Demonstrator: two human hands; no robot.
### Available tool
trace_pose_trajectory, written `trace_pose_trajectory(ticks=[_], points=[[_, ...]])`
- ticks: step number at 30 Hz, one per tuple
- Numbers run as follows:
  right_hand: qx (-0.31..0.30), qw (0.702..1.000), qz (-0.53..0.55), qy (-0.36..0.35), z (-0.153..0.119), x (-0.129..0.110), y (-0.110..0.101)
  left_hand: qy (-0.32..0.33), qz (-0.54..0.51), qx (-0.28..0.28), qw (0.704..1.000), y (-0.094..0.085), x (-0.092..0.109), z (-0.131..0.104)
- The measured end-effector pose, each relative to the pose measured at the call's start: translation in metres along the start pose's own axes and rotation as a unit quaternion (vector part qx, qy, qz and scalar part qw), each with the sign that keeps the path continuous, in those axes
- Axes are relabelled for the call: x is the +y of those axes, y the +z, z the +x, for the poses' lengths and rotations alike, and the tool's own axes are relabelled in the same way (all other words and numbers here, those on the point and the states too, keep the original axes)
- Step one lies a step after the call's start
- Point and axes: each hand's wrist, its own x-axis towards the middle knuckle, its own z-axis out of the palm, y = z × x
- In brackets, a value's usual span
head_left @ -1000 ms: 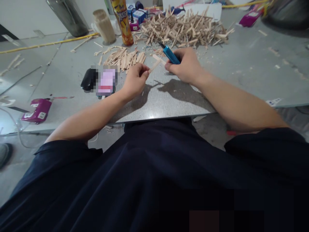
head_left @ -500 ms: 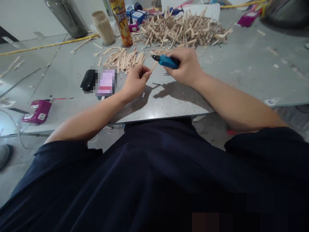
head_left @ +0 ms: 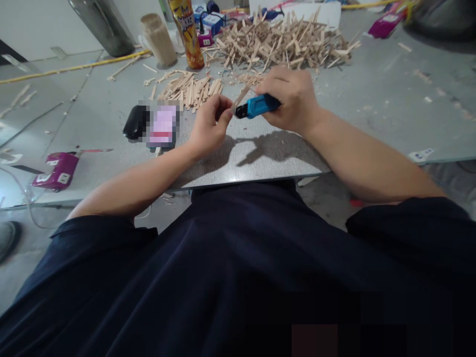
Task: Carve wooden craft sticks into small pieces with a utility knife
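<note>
Pinched between the fingertips of my left hand (head_left: 212,121) is a thin wooden stick (head_left: 241,97), tilted up to the right. My right hand (head_left: 292,99) is wrapped round a blue cutter with a black tip (head_left: 258,105). The cutter's tip is beside the lower end of the stick, close to my left fingertips; whether they touch is too small to tell. Behind my left hand lies a small pile of flat sticks (head_left: 191,91). Wood shavings (head_left: 251,79) lie just beyond the stick.
A large heap of sticks (head_left: 286,42) spreads at the back. Left of it stand an orange bottle (head_left: 189,39) and a jar (head_left: 159,42). A phone (head_left: 162,125) and a black case (head_left: 136,122) lie left of my left hand. The grey table (head_left: 230,168) ends near my body.
The cutter in my right hand has moved down and toward me, from the stick's upper part to its lower end. My left hand has barely moved.
</note>
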Motion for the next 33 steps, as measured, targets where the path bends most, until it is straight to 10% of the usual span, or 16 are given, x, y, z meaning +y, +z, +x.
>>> trace_pose_trajectory(ticks=[33], points=[[-0.1,0.943,-0.265,-0.173,-0.005,-0.039,-0.014,0.103,-0.034,0.031,0.994,0.0,0.017,-0.01]])
